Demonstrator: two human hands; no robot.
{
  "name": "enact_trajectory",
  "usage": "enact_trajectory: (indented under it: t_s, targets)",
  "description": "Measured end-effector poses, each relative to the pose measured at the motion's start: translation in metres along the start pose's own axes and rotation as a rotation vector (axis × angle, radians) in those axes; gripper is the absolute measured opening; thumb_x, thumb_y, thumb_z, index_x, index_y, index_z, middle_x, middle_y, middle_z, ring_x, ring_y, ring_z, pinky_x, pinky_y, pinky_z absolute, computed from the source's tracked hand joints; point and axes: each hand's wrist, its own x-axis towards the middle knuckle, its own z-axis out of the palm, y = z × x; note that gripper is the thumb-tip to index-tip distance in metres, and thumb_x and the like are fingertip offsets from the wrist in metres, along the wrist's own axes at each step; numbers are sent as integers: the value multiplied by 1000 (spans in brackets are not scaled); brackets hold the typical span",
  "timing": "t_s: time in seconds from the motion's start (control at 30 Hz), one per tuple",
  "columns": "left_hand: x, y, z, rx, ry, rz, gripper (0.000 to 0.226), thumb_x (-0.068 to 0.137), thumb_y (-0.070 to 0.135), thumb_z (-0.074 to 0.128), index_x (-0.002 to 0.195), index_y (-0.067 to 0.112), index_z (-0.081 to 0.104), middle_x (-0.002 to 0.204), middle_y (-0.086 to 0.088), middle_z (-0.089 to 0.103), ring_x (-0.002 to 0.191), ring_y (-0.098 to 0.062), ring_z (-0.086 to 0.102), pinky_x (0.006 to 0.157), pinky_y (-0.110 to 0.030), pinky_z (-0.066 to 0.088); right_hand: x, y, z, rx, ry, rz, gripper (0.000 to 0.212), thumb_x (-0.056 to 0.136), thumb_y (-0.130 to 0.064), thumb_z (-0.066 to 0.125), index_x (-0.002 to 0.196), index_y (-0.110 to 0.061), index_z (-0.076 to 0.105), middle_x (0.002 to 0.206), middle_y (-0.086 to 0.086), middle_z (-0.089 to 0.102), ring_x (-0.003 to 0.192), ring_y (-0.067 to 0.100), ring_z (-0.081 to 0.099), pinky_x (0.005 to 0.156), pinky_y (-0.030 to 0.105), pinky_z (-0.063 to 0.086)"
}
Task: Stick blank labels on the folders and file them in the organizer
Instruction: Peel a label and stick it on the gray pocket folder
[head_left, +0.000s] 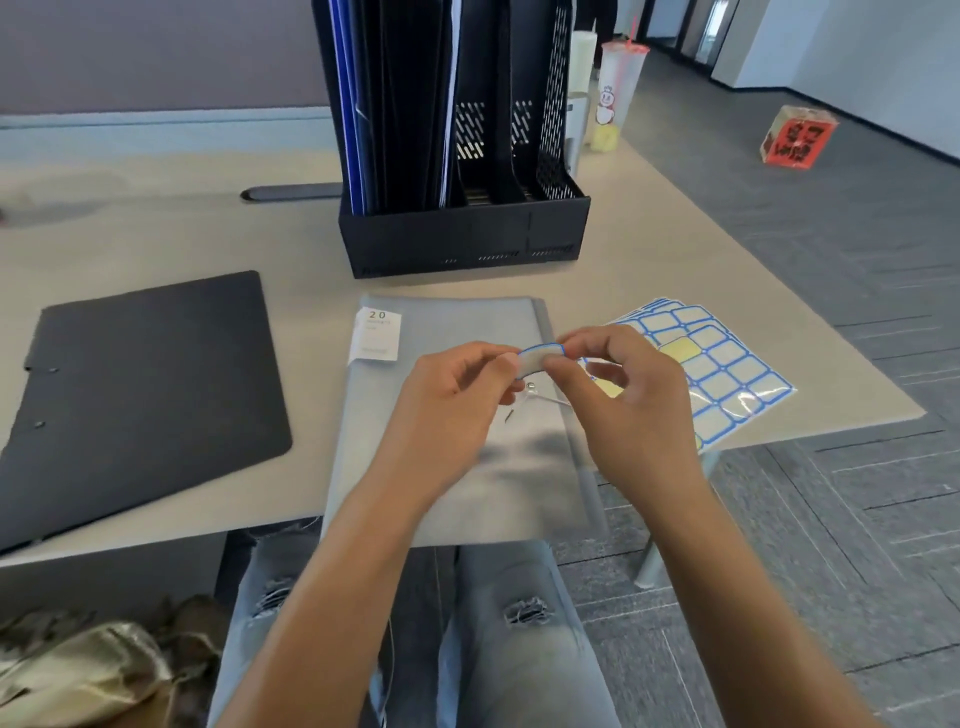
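A grey folder (457, 467) lies on the desk in front of me, with a white printed tag at its top left corner and a string clasp near its middle. Above it, my left hand (452, 400) and my right hand (623, 405) pinch the two ends of one blank blue-edged label (540, 358), which bows upward between them. Sheets of blue-bordered labels (722, 369) lie fanned at the desk's right edge. A black folder (140, 395) lies flat on the left. The black organizer (462, 239) stands behind, its left slots holding several dark and blue folders.
Two drink cups (618, 88) stand at the back right of the beige desk (156, 228), beside the organizer. A red box (795, 137) sits on the grey carpet to the right. A cable slot lies left of the organizer. A bag rests on the floor at lower left.
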Motion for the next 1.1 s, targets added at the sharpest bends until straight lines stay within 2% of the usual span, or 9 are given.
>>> enact_trajectory:
  t_s: [0.13,0.27,0.33,0.53,0.73,0.87,0.93,1.0,1.1]
  targets:
    - [10,-11,-17,260,183,4,28,99,42,57,123,29,65,107,13,68,100,-4,62,78,-17,46,12,3,9,100,65,167,7,95,-26,77,88,-26,73,83,-19,75,85,-1,68,79,15,50]
    - [22,-20,-36,578,266,-26,48,100,51,52,139,24,52,138,3,54,126,-18,50,98,-33,44,29,16,24,83,18,273,6,94,-27,77,92,-23,74,90,-11,76,86,4,69,82,25,49]
    - [30,-25,-44,671,272,-108,56,99,54,50,145,22,45,141,-3,47,127,-25,45,100,-42,45,34,21,35,48,-12,295,5,95,-28,76,93,-24,74,96,-9,78,97,8,71,85,28,50]
    - [49,-35,-52,762,204,-291,69,96,63,45,150,21,37,138,-8,52,129,-31,42,101,-43,38,30,33,54,-77,-77,279,12,95,-29,75,86,-32,67,105,-12,74,108,13,69,93,33,52]
    - [63,-41,-54,557,367,-296,52,93,53,57,128,15,51,117,-4,63,114,-29,49,84,-39,42,28,36,52,-96,-118,238,14,96,-26,74,86,-31,67,105,-9,73,108,15,66,94,34,50]
    - [70,-45,-60,386,481,-331,51,80,58,62,108,16,58,103,-1,64,103,-30,58,87,-44,51,24,36,56,-99,-113,205,17,95,-24,74,85,-34,65,107,-14,67,109,16,65,99,34,49]
    - [71,-43,-61,279,533,-320,37,81,48,66,94,13,61,91,-2,64,86,-28,62,72,-36,50,22,39,58,-83,-107,187,18,95,-23,74,85,-35,65,106,-17,66,111,17,66,102,36,50]
    - [71,-40,-61,201,543,-291,22,86,32,70,83,12,60,75,2,58,68,-22,56,56,-29,38,20,40,59,-53,-89,174,17,95,-22,74,87,-34,66,108,-17,67,113,16,66,105,38,51]
    - [67,-33,-61,125,557,-209,15,89,18,71,99,19,59,93,7,62,75,-9,59,56,-22,44,18,36,56,39,-65,190,16,96,-21,75,89,-33,67,115,-12,69,113,8,68,107,36,52]
